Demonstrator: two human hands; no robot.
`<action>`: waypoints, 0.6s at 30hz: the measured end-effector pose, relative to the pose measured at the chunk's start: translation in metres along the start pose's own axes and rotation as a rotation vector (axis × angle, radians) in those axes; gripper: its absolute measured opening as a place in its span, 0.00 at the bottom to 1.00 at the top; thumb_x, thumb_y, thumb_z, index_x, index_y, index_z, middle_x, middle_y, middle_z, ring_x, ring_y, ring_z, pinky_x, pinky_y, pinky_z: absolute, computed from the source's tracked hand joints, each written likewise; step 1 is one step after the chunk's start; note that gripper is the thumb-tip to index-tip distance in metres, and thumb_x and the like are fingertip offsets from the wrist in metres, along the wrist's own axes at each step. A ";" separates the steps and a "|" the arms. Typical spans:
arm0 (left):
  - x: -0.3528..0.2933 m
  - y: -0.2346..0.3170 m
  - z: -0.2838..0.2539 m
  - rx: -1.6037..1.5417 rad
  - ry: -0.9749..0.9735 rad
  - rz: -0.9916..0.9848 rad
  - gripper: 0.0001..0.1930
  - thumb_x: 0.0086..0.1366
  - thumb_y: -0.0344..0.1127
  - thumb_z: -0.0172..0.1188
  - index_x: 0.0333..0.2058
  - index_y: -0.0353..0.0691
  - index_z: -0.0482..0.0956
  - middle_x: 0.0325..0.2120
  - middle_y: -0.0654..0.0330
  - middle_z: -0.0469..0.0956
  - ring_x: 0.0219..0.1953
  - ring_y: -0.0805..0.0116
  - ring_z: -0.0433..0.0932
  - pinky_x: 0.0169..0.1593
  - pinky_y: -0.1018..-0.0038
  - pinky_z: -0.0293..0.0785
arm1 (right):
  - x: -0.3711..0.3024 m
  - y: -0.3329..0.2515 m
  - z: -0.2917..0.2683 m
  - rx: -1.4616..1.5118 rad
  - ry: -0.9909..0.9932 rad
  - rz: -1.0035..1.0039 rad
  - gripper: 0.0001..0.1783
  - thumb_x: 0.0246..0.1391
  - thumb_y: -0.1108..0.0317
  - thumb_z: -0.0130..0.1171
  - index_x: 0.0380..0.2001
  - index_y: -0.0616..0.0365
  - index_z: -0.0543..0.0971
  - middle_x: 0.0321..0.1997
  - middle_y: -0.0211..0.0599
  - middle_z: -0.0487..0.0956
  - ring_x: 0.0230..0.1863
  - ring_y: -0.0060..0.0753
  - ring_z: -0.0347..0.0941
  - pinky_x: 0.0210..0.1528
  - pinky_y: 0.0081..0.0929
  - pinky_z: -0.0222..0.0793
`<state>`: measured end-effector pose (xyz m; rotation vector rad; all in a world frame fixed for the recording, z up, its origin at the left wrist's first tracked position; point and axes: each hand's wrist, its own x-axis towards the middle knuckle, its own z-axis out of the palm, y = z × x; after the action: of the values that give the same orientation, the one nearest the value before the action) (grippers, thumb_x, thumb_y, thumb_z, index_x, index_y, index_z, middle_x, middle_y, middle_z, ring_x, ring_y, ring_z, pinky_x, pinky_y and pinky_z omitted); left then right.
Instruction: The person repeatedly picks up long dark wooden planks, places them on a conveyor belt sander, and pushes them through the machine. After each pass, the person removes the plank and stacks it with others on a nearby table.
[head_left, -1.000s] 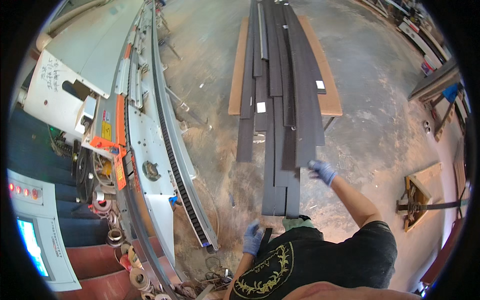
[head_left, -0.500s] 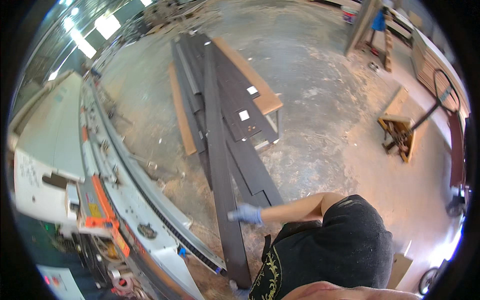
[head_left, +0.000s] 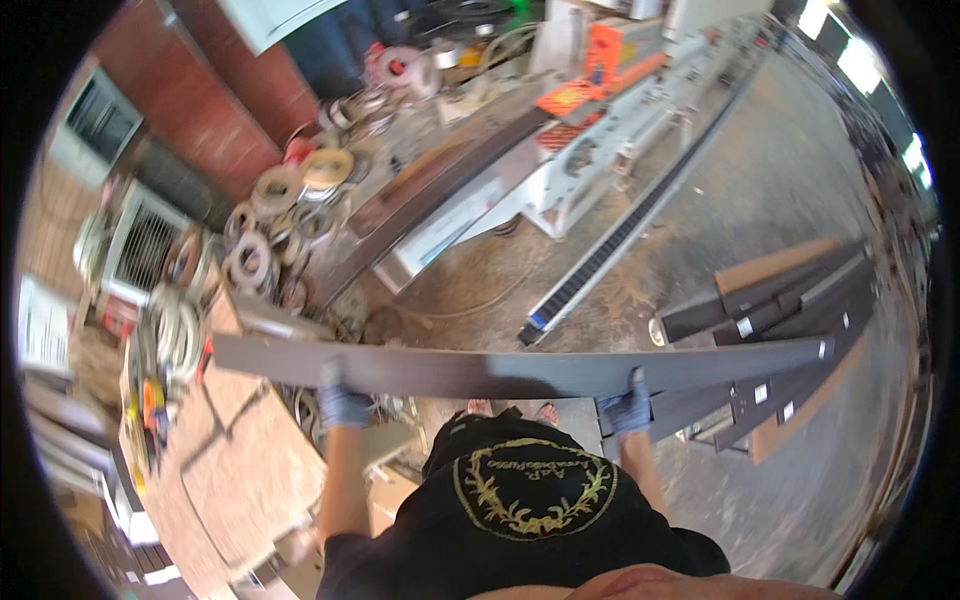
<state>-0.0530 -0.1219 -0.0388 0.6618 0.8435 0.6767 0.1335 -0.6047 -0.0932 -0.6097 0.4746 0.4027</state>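
Board [head_left: 490,372] lies crosswise in the left fingers [head_left: 332,378] and right fingers [head_left: 638,381]

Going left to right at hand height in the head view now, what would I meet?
Light wooden panel → left gloved hand → the person's feet → right gloved hand → white labels on dark boards → brown panel. Held board omitted: it spans several.

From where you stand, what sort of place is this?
Probably a woodworking shop: a long dark board is held up in front, similar boards lie stacked at the right, and a long pale machine stands beyond.
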 end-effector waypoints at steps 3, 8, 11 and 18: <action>-0.050 -0.062 0.075 -0.284 0.060 -0.060 0.38 0.52 0.61 0.65 0.56 0.46 0.67 0.52 0.62 0.71 0.53 0.57 0.68 0.60 0.57 0.64 | -0.008 0.052 0.017 0.068 0.058 0.091 0.31 0.48 0.48 0.64 0.52 0.50 0.71 0.54 0.36 0.74 0.54 0.45 0.68 0.56 0.57 0.62; -0.008 0.018 0.011 -0.221 0.114 0.061 0.37 0.54 0.62 0.61 0.54 0.42 0.70 0.51 0.59 0.73 0.53 0.58 0.69 0.59 0.58 0.66 | 0.005 -0.071 -0.062 0.105 0.311 -0.294 0.37 0.47 0.32 0.53 0.52 0.47 0.74 0.57 0.34 0.73 0.60 0.42 0.64 0.62 0.55 0.54; -0.012 0.061 -0.012 -0.291 0.226 0.165 0.35 0.57 0.63 0.57 0.54 0.42 0.70 0.51 0.57 0.73 0.53 0.55 0.70 0.59 0.58 0.65 | 0.020 -0.123 -0.113 0.031 0.493 -0.490 0.41 0.46 0.34 0.58 0.57 0.49 0.70 0.60 0.33 0.70 0.62 0.43 0.62 0.63 0.51 0.55; -0.033 0.075 -0.084 -0.325 0.393 0.315 0.33 0.58 0.61 0.53 0.55 0.43 0.69 0.52 0.55 0.72 0.53 0.53 0.69 0.61 0.59 0.62 | 0.022 -0.074 0.033 -0.026 0.167 -0.119 0.35 0.53 0.41 0.56 0.57 0.54 0.70 0.59 0.38 0.71 0.59 0.44 0.65 0.62 0.48 0.58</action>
<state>-0.1587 -0.0801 -0.0103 0.3715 0.9686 1.2280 0.1978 -0.6348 -0.0483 -0.6964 0.5902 0.2457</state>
